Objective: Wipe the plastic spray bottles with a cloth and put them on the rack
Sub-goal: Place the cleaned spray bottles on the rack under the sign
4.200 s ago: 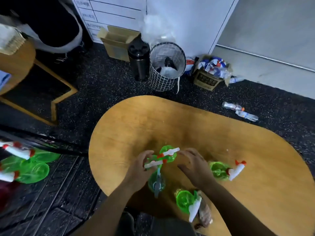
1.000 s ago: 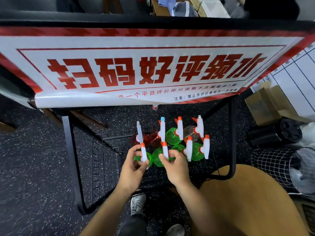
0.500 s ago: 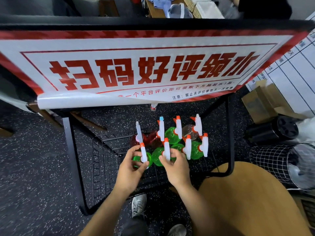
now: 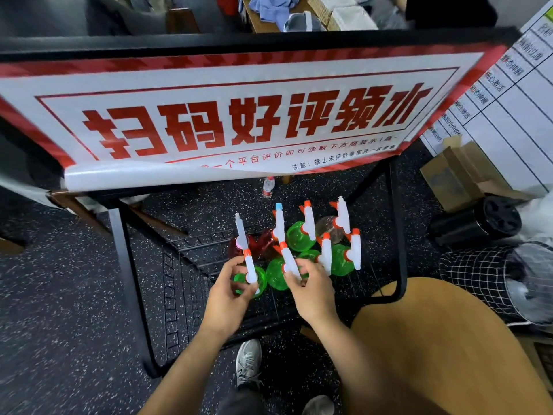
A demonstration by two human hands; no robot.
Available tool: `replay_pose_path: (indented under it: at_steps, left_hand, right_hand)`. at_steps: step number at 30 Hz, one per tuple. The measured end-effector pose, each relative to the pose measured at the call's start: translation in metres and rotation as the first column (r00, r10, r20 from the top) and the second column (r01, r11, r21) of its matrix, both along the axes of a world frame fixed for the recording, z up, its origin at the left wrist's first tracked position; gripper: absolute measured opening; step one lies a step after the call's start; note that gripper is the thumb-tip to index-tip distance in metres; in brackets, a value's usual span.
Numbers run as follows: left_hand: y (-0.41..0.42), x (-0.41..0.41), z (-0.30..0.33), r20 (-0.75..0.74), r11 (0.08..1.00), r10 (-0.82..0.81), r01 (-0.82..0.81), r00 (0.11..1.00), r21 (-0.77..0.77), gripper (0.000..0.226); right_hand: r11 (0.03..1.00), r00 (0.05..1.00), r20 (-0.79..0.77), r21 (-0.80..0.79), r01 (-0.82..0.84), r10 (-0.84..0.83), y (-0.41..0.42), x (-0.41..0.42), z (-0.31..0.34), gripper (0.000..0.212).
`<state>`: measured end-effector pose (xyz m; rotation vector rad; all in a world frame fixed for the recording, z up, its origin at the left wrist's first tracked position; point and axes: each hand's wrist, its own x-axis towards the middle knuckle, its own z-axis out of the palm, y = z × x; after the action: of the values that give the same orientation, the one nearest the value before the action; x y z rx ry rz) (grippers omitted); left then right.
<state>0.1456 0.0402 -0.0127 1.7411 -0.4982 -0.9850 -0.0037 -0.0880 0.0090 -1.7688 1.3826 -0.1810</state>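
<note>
Several plastic spray bottles, green and red with white triggers, stand on the black wire rack (image 4: 191, 283) under a big sign. My left hand (image 4: 227, 298) holds the leftmost front green bottle (image 4: 250, 278) by its white head and neck. My right hand (image 4: 312, 292) pinches the white trigger head of the neighbouring green bottle (image 4: 278, 274). Both bottles stand upright on the rack's shelf. Other green bottles (image 4: 339, 259) and a red one (image 4: 257, 244) stand behind and to the right. No cloth is in view.
A red-and-white sign (image 4: 239, 115) hangs over the rack's top. The wooden table (image 4: 449, 354) lies at lower right. A black cylinder (image 4: 490, 218), a cardboard box (image 4: 457, 175) and a wire bin (image 4: 493, 280) stand on the floor at right. My shoes (image 4: 248, 363) are below.
Earlier my hands picked two green bottles off the wooden table. Over the last second they stay at the rack, with my right hand's fingers loosening slightly on the trigger head.
</note>
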Motion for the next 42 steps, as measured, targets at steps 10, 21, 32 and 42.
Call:
replay_pose_path:
  at_steps: [10, 21, 32, 42]
  left_hand:
    - [0.001, 0.000, 0.002, 0.011, 1.000, -0.003, 0.003, 1.000, 0.010, 0.054]
    - [0.005, 0.004, 0.011, 0.060, 1.000, 0.006, -0.007, 0.998, 0.017, 0.057]
    - [-0.004, -0.023, 0.062, 0.162, 0.993, -0.006, 0.025, 0.987, -0.115, 0.052]
    - [-0.048, -0.187, 0.093, 0.200, 0.885, -0.409, 0.441, 0.890, -0.152, 0.050]
  right_hand:
    - [0.997, 0.997, -0.056, -0.051, 0.058, -0.061, 0.004, 0.004, -0.003, 0.024]
    - [0.997, 0.996, -0.060, -0.018, 0.072, -0.073, 0.005, 0.001, 0.002, 0.036]
    - [1.000, 0.996, 0.088, -0.014, 0.002, -0.001, -0.001, -0.068, 0.050, 0.043]
    - [0.961, 0.962, 0.137, -0.110, 0.252, -0.237, 0.015, -0.285, 0.094, 0.040]
